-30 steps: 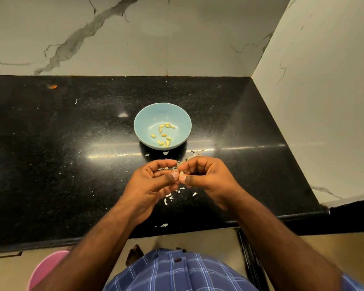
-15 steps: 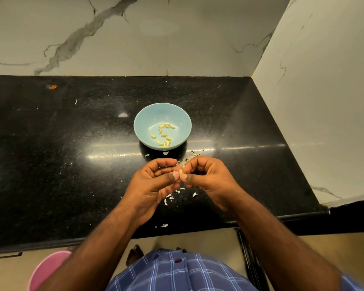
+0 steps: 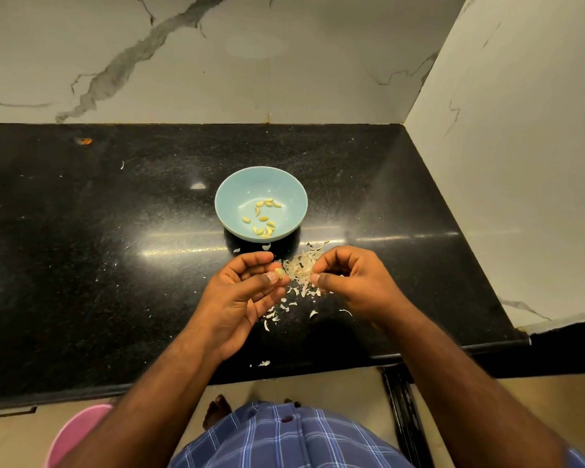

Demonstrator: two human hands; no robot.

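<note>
Where the left hand [image 3: 240,298] brings thumb and forefinger together, the fingers [image 3: 272,278] pinch one pale seed [image 3: 279,272], held off the table on the near side of the bowl [image 3: 223,197]. The seed's long axis is too small to read.

Right hand [image 3: 355,282]: fingers curled, thumb tip pressed to forefinger, near side of the bowl and to its right. Cannot tell whether a scrap of husk is caught there or nothing.

Between the two hands, on the bowl's near side, lies a loose heap of husks [image 3: 301,266], with more flakes scattered toward the person.

Bowl holds a dozen or so yellow kernels [image 3: 262,219]. It lies straight ahead of the left fingers, close by, with nothing between; the left hand is the nearer one. Judgement: a short forward reach over the near rim would drop the seed in.

Room: open black table [image 3: 115,231] well to the bowl's left and behind it. The wall [image 3: 520,163] stands well to its right. The table's front edge runs under both wrists.
</note>
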